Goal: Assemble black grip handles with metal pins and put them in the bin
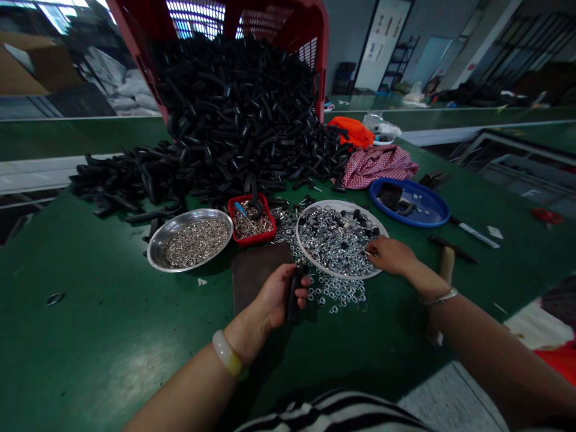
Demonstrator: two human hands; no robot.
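My left hand (281, 294) is closed around a short black rubber piece (294, 295), held upright over a dark brown mat (254, 270). My right hand (390, 254) rests on the edge of a white plate (315, 264) heaped with small silver nuts, its fingers curled into the pile; what they pinch is too small to make out. More loose nuts (339, 293) lie scattered on the green table between my hands.
A steel bowl of metal rings (191, 243) and a small red tray (249, 223) sit to the left. Behind them a tipped red crate (292, 24) spills a big heap of black rubber pieces (234, 120). A blue plate (411, 204), checked cloth (378, 165) and hammer (447, 255) lie to the right.
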